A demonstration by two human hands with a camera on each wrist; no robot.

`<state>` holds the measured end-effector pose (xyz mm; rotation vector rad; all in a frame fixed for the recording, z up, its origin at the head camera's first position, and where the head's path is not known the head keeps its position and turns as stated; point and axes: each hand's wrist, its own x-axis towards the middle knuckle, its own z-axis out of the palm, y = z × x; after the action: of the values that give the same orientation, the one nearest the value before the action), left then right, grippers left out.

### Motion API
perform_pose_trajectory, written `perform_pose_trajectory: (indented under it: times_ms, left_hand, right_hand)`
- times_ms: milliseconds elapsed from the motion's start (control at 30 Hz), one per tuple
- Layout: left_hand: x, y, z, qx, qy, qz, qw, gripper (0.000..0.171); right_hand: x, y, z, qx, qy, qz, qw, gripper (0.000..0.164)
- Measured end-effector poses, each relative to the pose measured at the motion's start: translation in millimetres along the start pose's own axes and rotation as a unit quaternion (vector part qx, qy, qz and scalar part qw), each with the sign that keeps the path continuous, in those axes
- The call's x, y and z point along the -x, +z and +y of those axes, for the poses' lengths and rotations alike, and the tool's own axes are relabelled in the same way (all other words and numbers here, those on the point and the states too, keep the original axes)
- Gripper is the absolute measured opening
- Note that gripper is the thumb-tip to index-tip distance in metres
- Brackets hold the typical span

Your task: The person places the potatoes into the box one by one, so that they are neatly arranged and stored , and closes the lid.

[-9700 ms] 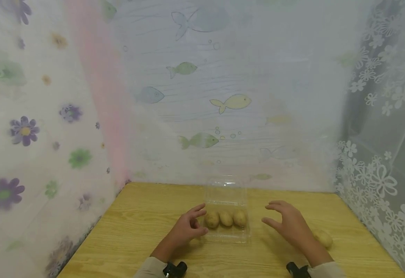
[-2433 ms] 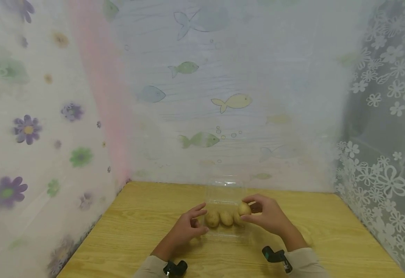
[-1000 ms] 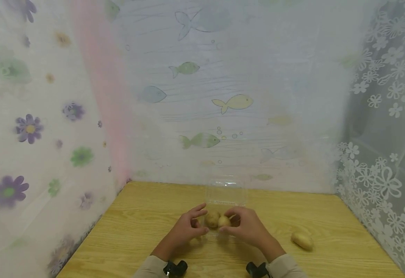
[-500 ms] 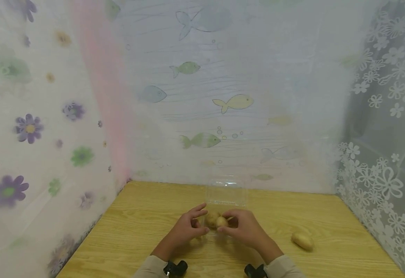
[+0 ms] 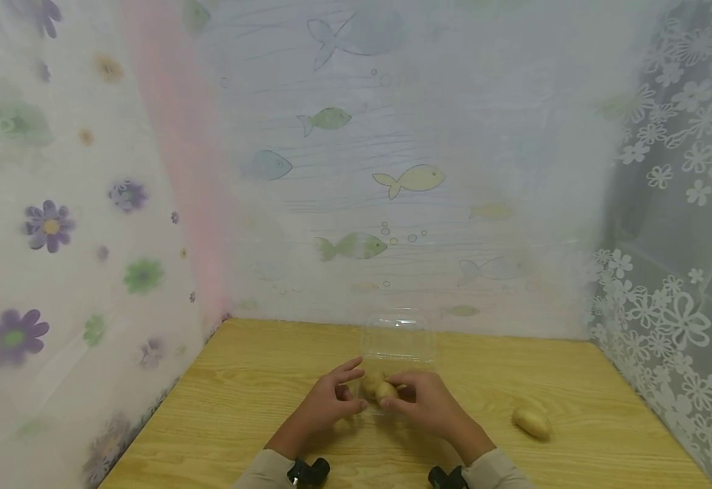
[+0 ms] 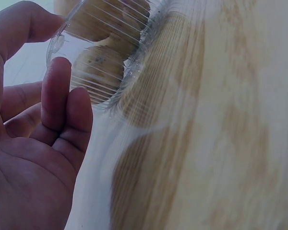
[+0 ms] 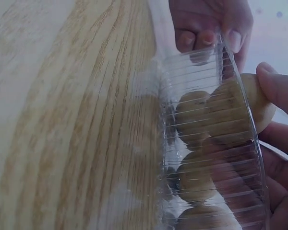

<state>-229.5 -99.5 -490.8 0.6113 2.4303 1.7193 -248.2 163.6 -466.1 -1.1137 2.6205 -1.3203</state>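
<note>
An open clear plastic clamshell container (image 5: pixel 397 338) holds a row of 3 potatoes, seen through its ribbed wall in the right wrist view, where one is a middle potato (image 7: pixel 194 178). My right hand (image 5: pixel 427 401) pinches another potato (image 7: pixel 240 108) between thumb and fingers, above the left end of the row. My left hand (image 5: pixel 330 397) holds the container's left end, with fingertips at the rim and side wall in the left wrist view. In the head view the right hand hides the potatoes at the right side of the container.
One loose potato (image 5: pixel 531 424) lies on the wood-grain table (image 5: pixel 258 367), to the right of my right arm. Patterned sheets with fish and flowers (image 5: pixel 404 176) enclose the table behind and at both sides. Black wrist cameras (image 5: pixel 308 473) sit at both cuffs.
My right hand, earlier bare of any potato, took one, brought it over the container's right end, then moved it left and lower, and a little further left lately. The left hand stayed put.
</note>
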Motion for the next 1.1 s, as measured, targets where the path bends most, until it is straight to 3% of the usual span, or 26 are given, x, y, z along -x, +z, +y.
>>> perform_pose_trajectory:
  times_ms: [233,800,1100]
  left_hand:
    - [-1.4,-0.2,-1.2,-0.004,0.001,0.000,1.0000,0.068]
    - [-1.4,-0.4,-2.5,0.003,0.002,-0.004,1.0000,0.068]
    - [-1.0,-0.2,0.1,-0.004,0.005,-0.002,1.0000,0.069]
  right_hand:
    - [0.2,2.3,-1.9,0.018,-0.013,0.001,1.000,0.051]
    - [1.1,0.3,-0.3,-0.028,-0.015,-0.025,0.999,0.053]
    - [1.8,0.9,-0.1,-0.022,-0.010,-0.027,0.999,0.047]
